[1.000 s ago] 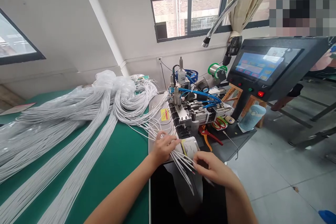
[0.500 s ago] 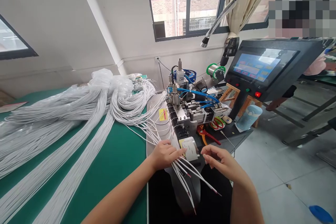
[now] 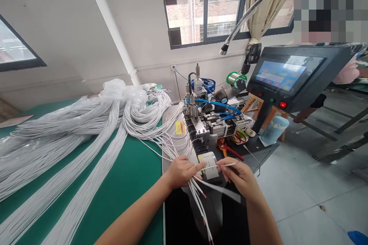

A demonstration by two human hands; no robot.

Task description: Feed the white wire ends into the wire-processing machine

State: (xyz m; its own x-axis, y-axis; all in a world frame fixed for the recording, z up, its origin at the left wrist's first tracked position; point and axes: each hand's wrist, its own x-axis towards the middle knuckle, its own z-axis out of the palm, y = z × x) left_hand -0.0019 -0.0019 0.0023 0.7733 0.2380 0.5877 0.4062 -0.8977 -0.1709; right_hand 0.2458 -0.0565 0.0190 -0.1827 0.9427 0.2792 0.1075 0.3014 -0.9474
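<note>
My left hand [image 3: 184, 170] is closed around several white cables [image 3: 198, 203], whose stripped ends hang down toward the black area in front of me. Between my two hands one white cable [image 3: 212, 167] stretches across a small metal block [image 3: 211, 157] at the front of the machine. My right hand [image 3: 237, 174] pinches that cable near its end, thumb against fingers. Another cable below my right hand is smeared by motion. Part of the bunch is hidden under my left palm.
Long white cable bundles [image 3: 94, 168] cover the green table [image 3: 138, 199] at left. A machine [image 3: 201, 118] with blue hoses stands ahead. Orange-red pliers [image 3: 228, 149] lie beside it. A screen [image 3: 283, 72], a solder wire spool [image 3: 236, 79] and a blue roll [image 3: 274, 130] are at right.
My right hand has closed on the end of one cable, which now runs straight across the block. The other cables still hang from my left hand, one swinging.
</note>
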